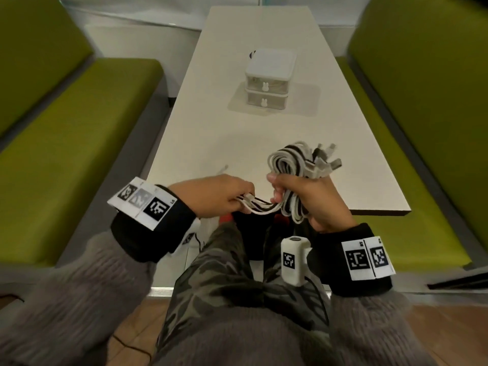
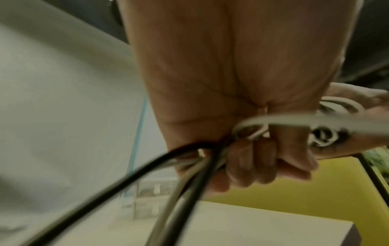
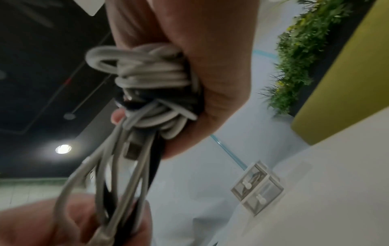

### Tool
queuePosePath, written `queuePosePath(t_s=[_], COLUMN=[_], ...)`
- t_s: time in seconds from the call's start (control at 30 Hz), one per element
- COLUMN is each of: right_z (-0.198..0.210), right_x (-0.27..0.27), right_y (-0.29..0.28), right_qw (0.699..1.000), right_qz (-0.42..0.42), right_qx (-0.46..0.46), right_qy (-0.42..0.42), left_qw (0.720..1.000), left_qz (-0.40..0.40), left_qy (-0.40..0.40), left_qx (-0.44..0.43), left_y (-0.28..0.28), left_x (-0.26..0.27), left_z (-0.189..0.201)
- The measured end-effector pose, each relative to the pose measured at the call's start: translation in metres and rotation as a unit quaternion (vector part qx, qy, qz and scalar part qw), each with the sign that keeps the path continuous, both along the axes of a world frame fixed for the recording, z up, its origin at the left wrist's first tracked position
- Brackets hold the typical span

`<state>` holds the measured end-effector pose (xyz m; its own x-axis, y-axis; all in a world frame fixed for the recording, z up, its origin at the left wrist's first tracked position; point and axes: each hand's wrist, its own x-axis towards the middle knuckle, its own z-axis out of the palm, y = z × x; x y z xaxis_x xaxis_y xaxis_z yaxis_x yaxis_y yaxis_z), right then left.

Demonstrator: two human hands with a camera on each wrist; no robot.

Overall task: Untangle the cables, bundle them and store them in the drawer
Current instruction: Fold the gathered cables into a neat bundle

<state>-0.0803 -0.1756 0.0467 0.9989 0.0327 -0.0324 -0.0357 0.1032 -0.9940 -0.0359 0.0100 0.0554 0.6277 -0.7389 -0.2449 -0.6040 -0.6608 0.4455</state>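
1. we judge the untangling done: our right hand [image 1: 303, 192] grasps the cables [image 1: 290, 165] as one looped coil above the near table [image 1: 211, 133] edge.
2. bundling is underway: our left hand [image 1: 219, 194] pinches the loose ends [image 1: 260, 207], drawn out beside the coil.
3. left to do: secure the bundle, then open the drawer unit [image 1: 268, 83], standing shut, well apart up the table.
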Motion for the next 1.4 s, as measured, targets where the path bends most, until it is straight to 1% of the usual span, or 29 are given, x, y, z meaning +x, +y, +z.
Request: queuePosePath(t_s=[0.07, 0.17, 0.27, 0.37, 0.5, 0.57, 0.63, 0.77, 0.9, 0.97, 1.03, 1.13, 1.23, 1.3, 1.4], right_z=[0.003, 0.005, 0.001, -0.003, -0.008, -0.009, -0.010, -0.010, -0.004, -0.003, -0.004, -0.006, -0.006, -0.005, -0.003], right_x=[0.000, 0.000, 0.000, 0.000, 0.000, -0.001, 0.000, 0.000, 0.001, 0.001, 0.003, 0.005, 0.005, 0.005, 0.005], right_y=[0.005, 0.012, 0.015, 0.018, 0.022, 0.023, 0.023, 0.020, 0.019, 0.012, 0.003, -0.002, -0.004, -0.005, -0.003], right_qw=[0.997, 0.986, 0.979, 0.976, 0.976, 0.972, 0.970, 0.965, 0.965, 0.970, 0.980, 0.990, 0.988, 0.982, 0.978], right_qz=[0.028, 0.076, 0.065, 0.062, 0.070, 0.077, 0.085, 0.113, 0.135, 0.116, 0.068, -0.022, -0.110, -0.143, -0.166], right_qx=[-0.059, -0.132, -0.182, -0.206, -0.206, -0.219, -0.225, -0.232, -0.216, -0.199, -0.172, -0.121, -0.079, -0.055, -0.035], right_qy=[-0.031, -0.066, -0.058, -0.045, -0.028, -0.031, -0.025, -0.040, -0.059, -0.070, -0.073, -0.065, -0.078, -0.107, -0.125], left_qw=[0.999, 0.996, 0.995, 0.993, 0.991, 0.987, 0.986, 0.991, 0.995, 0.995, 0.992, 0.985, 0.962, 0.946, 0.935], left_qz=[-0.014, -0.015, 0.006, 0.061, 0.113, 0.136, 0.146, 0.124, 0.094, 0.071, 0.068, 0.106, 0.156, 0.170, 0.194], left_qy=[-0.039, -0.071, -0.094, -0.102, -0.052, -0.048, -0.043, -0.023, 0.031, 0.065, 0.090, 0.089, 0.081, 0.084, 0.067], left_qx=[0.033, 0.051, 0.045, 0.026, -0.040, -0.064, -0.063, -0.035, -0.019, -0.031, -0.049, -0.106, -0.208, -0.262, -0.290], left_y=[-0.002, -0.006, -0.008, -0.009, -0.008, -0.010, -0.012, -0.010, 0.002, 0.011, 0.017, 0.018, 0.011, 0.007, 0.000], left_x=[0.007, 0.013, 0.012, 0.007, 0.000, -0.002, -0.004, -0.003, 0.004, 0.005, 0.005, 0.000, -0.011, -0.017, -0.021], left_z=[0.010, 0.018, 0.022, 0.023, 0.021, 0.018, 0.014, 0.015, 0.028, 0.035, 0.036, 0.022, -0.002, -0.016, -0.028])
